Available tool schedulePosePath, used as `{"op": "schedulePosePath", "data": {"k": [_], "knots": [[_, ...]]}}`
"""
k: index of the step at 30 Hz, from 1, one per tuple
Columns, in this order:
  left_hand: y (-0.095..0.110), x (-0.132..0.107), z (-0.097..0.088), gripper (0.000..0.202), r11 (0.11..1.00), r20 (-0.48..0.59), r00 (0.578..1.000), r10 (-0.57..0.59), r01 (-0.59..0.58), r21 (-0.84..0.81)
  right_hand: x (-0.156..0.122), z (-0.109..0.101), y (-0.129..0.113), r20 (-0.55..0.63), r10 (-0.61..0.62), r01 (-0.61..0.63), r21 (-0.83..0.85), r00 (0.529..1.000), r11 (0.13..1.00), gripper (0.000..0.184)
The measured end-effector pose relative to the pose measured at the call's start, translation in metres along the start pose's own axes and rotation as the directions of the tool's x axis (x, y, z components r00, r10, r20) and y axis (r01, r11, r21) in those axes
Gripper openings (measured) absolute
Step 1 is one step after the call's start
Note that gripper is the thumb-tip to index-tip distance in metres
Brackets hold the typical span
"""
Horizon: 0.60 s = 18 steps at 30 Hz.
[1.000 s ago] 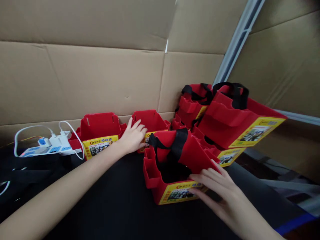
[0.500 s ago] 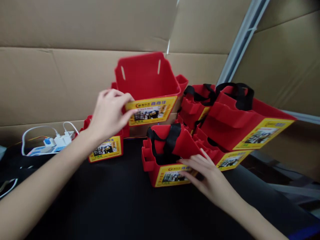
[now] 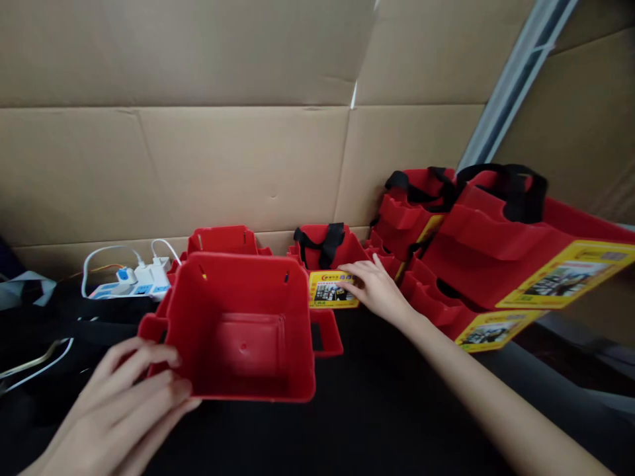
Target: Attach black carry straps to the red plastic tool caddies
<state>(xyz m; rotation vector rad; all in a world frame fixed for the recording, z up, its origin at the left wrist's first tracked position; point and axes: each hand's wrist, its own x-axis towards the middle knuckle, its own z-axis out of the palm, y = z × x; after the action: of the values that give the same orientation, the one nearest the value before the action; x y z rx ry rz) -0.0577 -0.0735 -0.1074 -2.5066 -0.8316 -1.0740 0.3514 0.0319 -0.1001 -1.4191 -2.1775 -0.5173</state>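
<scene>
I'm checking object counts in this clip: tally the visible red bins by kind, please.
Open red plastic bins, no strap visible: 2
Red plastic bins with black fabric straps on top: 3
Red plastic bins underneath in the stacks: 2, partly hidden
Total: 7

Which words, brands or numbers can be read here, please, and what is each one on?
None reads clearly.
Yellow label on the strapped box at the right hand: too blurred.
Yellow labels on the stacked boxes: too blurred.
Red box in the left hand: no text visible.
</scene>
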Motion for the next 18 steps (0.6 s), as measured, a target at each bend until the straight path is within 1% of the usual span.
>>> {"op": "schedulePosePath", "data": {"k": [2, 3, 6, 8, 10, 12, 13, 15, 17, 18], "knots": [[0.009, -0.004, 0.008, 0.011, 0.998, 0.036, 0.997, 0.063, -0.063, 0.008, 0.008, 0.007, 0.004, -0.006, 0.005, -0.005, -0.006, 1.000, 1.000, 0.031], [0.014, -0.002, 0.010, 0.011, 0.998, 0.052, 0.997, 0.064, -0.064, 0.005, 0.012, 0.011, 0.007, -0.011, 0.009, -0.009, -0.005, 1.000, 1.000, 0.031], [0.024, 0.009, 0.016, 0.011, 1.000, 0.102, 0.995, 0.003, -0.001, -0.013, 0.020, 0.020, 0.012, -0.036, 0.021, -0.021, 0.006, 0.999, 1.000, 0.032], [0.024, 0.018, 0.020, 0.009, 0.999, 0.170, 0.985, -0.008, 0.013, -0.033, 0.021, 0.022, 0.009, -0.076, 0.041, -0.040, 0.004, 0.996, 0.999, 0.035], [0.020, 0.024, 0.024, 0.007, 0.999, 0.209, 0.978, 0.004, 0.007, -0.050, 0.017, 0.017, -0.001, -0.159, 0.060, -0.056, 0.027, 0.985, 0.998, 0.039], [0.015, 0.029, 0.029, 0.006, 0.999, 0.211, 0.977, -0.008, 0.017, -0.042, 0.008, 0.009, -0.020, -0.246, 0.053, -0.014, 0.157, 0.968, 0.987, 0.042], [0.014, 0.031, 0.032, 0.006, 0.999, 0.212, 0.977, -0.025, 0.032, -0.032, 0.003, 0.005, -0.031, -0.269, 0.035, 0.040, 0.269, 0.963, 0.962, 0.042], [0.012, 0.034, 0.036, 0.007, 0.996, 0.227, 0.970, -0.085, 0.089, -0.008, -0.008, 0.000, -0.053, -0.244, -0.038, 0.159, 0.496, 0.969, 0.854, 0.044], [0.012, 0.034, 0.040, 0.011, 0.992, 0.231, 0.966, -0.117, 0.123, -0.013, -0.016, 0.000, -0.072, -0.185, -0.095, 0.191, 0.619, 0.978, 0.762, 0.047], [0.012, 0.032, 0.041, 0.016, 0.992, 0.218, 0.969, -0.115, 0.124, -0.025, -0.019, 0.002, -0.078, -0.164, -0.100, 0.183, 0.640, 0.981, 0.746, 0.047]]}}
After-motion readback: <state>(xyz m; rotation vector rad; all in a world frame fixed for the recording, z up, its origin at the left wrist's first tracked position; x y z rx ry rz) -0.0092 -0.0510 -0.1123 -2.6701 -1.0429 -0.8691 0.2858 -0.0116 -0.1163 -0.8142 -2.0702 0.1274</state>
